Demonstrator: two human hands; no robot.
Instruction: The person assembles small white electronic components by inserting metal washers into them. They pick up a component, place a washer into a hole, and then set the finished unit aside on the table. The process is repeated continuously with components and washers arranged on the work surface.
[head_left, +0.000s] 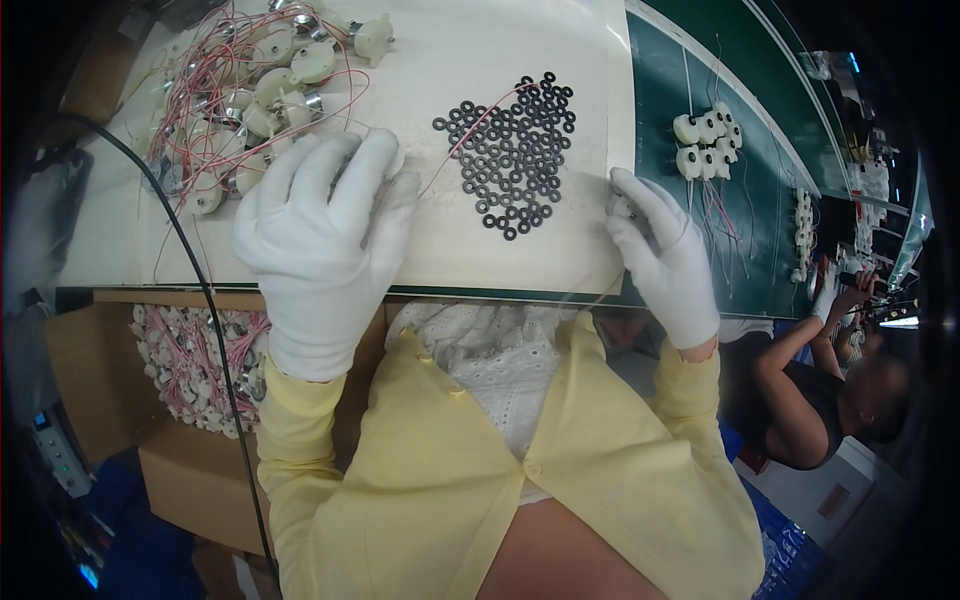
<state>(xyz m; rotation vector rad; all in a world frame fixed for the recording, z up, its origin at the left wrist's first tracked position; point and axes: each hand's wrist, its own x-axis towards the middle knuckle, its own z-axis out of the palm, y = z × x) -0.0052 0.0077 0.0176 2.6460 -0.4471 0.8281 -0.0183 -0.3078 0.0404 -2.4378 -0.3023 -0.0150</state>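
Observation:
Both my hands wear white gloves. My left hand (325, 220) is over the work surface, beside a pile of small motors (265, 100) with pale plastic housings and tangled red wires. Its thumb and fingers close round a pale part that mostly hides behind them; a red wire (455, 145) runs from there across the black rings. These small black rings (515, 150) lie in a loose patch between my hands. To their right, my right hand (665, 255) curls its fingers at the white sheet's edge. A greyish bit shows between thumb and fingers, too small to name.
Several pale motors fitted with black rings (708, 140) stand grouped on the green mat (660, 90). Another row (803, 235) stands farther right. Below the table edge, a cardboard box (200, 480) holds more wired motors. A black cable (215, 310) crosses at left. Another person (800, 400) sits at right.

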